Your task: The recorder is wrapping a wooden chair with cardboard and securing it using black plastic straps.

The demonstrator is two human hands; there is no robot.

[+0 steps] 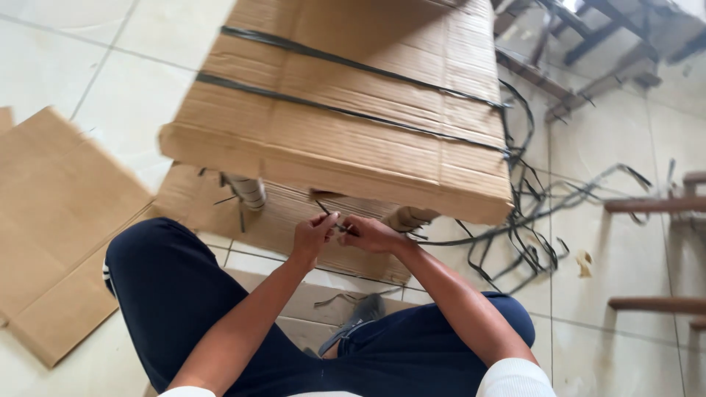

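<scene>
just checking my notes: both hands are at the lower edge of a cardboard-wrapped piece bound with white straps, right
Not quite. The straps are black, not white, as the head view shows. The rest holds: the left hand and right hand meet at the lower edge of the cardboard-wrapped piece.

Bright, even daylight, soft and diffuse, no hard shadows. Pale floor tiles [95, 66] near-overexposed top left, mild sheen, no sharp glare. Faint soft shadow under the cardboard-wrapped package [353, 103]. Motion blur on the package's near left edge and black straps [331, 110]; top right corner with the wooden frames [588, 44] is smeared too. Hands [342, 234] and forearms reasonably sharp. Wide-angle stretch at the edges, tile lines slanting.
</scene>
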